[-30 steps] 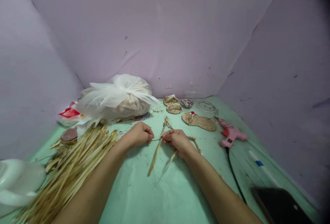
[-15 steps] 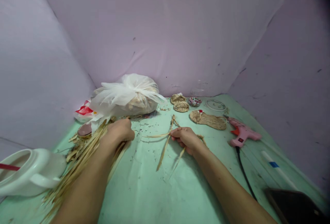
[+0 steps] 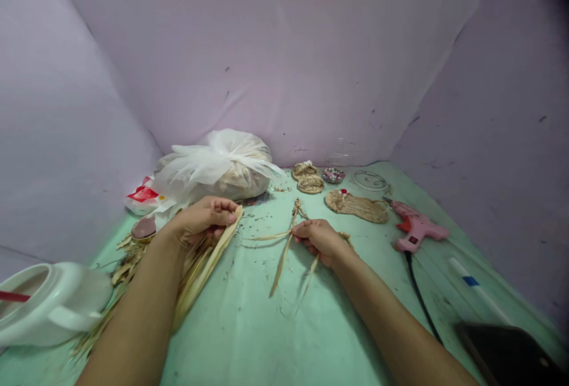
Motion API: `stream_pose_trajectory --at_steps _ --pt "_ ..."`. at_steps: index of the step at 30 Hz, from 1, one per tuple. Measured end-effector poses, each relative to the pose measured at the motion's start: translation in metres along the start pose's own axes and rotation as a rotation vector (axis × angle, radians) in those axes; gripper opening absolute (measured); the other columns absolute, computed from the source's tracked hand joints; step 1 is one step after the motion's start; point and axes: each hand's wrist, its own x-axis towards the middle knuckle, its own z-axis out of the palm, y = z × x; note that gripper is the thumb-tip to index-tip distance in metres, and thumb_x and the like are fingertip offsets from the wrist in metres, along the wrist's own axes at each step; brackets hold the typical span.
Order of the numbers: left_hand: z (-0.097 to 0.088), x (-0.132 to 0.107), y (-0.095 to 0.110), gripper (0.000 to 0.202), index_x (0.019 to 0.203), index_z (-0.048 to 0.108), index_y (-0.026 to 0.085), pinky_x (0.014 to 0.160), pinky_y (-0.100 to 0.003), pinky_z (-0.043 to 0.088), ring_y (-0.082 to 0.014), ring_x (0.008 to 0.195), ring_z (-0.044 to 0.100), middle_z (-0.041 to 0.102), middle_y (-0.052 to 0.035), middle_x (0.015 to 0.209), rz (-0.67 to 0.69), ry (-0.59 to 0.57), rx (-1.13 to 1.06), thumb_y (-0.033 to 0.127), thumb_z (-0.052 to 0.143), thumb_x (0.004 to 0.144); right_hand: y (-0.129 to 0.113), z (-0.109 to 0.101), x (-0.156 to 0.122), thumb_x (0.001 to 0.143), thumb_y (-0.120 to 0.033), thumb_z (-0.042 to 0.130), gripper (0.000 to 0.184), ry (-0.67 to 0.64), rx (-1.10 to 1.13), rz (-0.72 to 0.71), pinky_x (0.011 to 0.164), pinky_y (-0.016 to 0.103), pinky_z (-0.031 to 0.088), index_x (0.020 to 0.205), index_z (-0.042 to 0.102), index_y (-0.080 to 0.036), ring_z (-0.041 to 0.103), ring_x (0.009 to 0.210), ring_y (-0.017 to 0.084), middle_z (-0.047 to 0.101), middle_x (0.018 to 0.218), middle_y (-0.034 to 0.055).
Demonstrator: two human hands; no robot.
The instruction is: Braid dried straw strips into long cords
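Observation:
My left hand (image 3: 203, 219) is closed on a pale dried straw strip (image 3: 208, 264) that it lifts off the straw pile (image 3: 128, 255) at the left of the green table (image 3: 267, 327). My right hand (image 3: 320, 240) is closed on a braided straw piece (image 3: 291, 229), pinning it to the table near the middle. Loose strands trail from the braid toward me and to the left.
A tied white plastic bag (image 3: 217, 163) lies at the back. Woven straw coils (image 3: 307, 177), a bead dish (image 3: 333, 175), a clear lid (image 3: 370, 180) and a woven oval mat (image 3: 358, 206) lie behind the hands. A pink glue gun (image 3: 415, 229) with black cord is right; a white jug (image 3: 48, 303) is left.
My left hand let go of the braid, moved left to the straw pile and has picked up one strip. My right hand has stayed on the braid.

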Motion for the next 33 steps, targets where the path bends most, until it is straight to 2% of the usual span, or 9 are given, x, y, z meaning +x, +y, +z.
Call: stream_pose_trajectory --at_steps 3,6,9,15,21,24,27,29,33 --pt "-0.003 0.007 -0.008 0.022 0.066 0.051 0.013 0.035 -0.014 0.02 -0.0019 0.037 0.031 0.042 0.0036 0.047 0.031 -0.064 -0.052 0.032 0.06 0.068 0.001 0.0 0.0 0.057 -0.014 0.056 0.002 -0.002 -0.004 0.003 0.033 0.02 0.014 0.056 0.055 -0.012 0.025 0.033 0.003 0.051 0.046 -0.0009" --pt "-0.002 0.01 -0.01 0.021 0.067 0.054 0.012 0.037 -0.014 0.023 -0.0031 0.04 0.036 0.046 0.0022 0.048 0.014 -0.057 -0.029 0.029 0.064 0.063 0.0 0.0 0.0 0.057 -0.014 0.056 0.003 -0.005 -0.007 0.004 0.033 0.02 0.013 0.055 0.054 -0.012 0.025 0.033 0.003 0.051 0.047 -0.001" --pt "0.002 0.012 -0.009 0.024 0.063 0.052 0.013 0.036 -0.015 0.023 -0.0035 0.039 0.035 0.044 0.0035 0.046 -0.028 0.022 0.031 0.03 0.068 0.058 0.0 0.0 0.0 0.057 -0.013 0.054 0.002 -0.007 -0.009 0.002 0.034 0.02 0.013 0.055 0.055 -0.012 0.026 0.033 0.003 0.051 0.047 -0.0006" --pt "0.014 0.015 -0.004 0.036 0.052 0.042 0.017 0.034 -0.017 0.016 -0.0037 0.034 0.026 0.033 0.0072 0.038 -0.115 0.229 0.241 0.042 0.067 0.054 0.002 -0.001 0.002 0.057 -0.013 0.053 0.003 -0.011 -0.008 0.007 0.034 0.02 0.012 0.058 0.056 -0.011 0.025 0.033 0.003 0.05 0.047 -0.0008" --pt "0.016 0.016 -0.006 0.032 0.051 0.044 0.017 0.035 -0.02 0.016 -0.0046 0.033 0.024 0.03 0.007 0.036 -0.211 0.262 0.474 0.042 0.064 0.055 0.003 -0.001 0.003 0.056 -0.014 0.055 0.002 -0.009 -0.014 0.002 0.034 0.02 0.013 0.055 0.054 -0.013 0.024 0.033 0.003 0.05 0.046 -0.0014" --pt "0.013 0.015 -0.005 0.032 0.05 0.044 0.017 0.037 -0.02 0.017 -0.0044 0.034 0.023 0.027 0.0077 0.037 -0.18 0.298 0.532 0.041 0.063 0.055 0.002 -0.001 0.002 0.056 -0.013 0.054 0.002 -0.001 -0.019 0.005 0.034 0.02 0.013 0.057 0.056 -0.012 0.025 0.033 0.003 0.05 0.046 -0.0011" --pt "0.017 0.011 0.004 0.032 0.048 0.042 0.016 0.039 -0.019 0.018 -0.0039 0.037 0.024 0.03 0.0075 0.039 -0.071 0.347 0.497 0.038 0.065 0.053 0.001 0.0 0.001 0.055 -0.012 0.053 0.005 -0.008 -0.014 0.0 0.034 0.02 0.012 0.058 0.057 -0.01 0.024 0.033 0.003 0.05 0.045 -0.001" --pt "0.027 0.008 0.012 0.027 0.052 0.046 0.015 0.041 -0.018 0.02 -0.0038 0.04 0.027 0.035 0.0072 0.042 0.022 0.329 0.401 0.035 0.065 0.052 0.0 0.0 0.0 0.055 -0.011 0.052 0.005 -0.018 -0.007 -0.003 0.034 0.02 0.012 0.057 0.057 -0.01 0.024 0.033 0.003 0.05 0.045 -0.0012" --pt "0.062 0.016 0.013 0.02 0.063 0.057 0.013 0.043 -0.018 0.022 -0.0041 0.042 0.028 0.04 0.0062 0.046 0.095 0.168 0.265 0.032 0.059 0.057 0.001 0.0 0.001 0.055 -0.011 0.052 0.005 -0.021 0.004 -0.01 0.034 0.02 0.012 0.057 0.056 -0.011 0.024 0.032 0.003 0.049 0.044 -0.002"
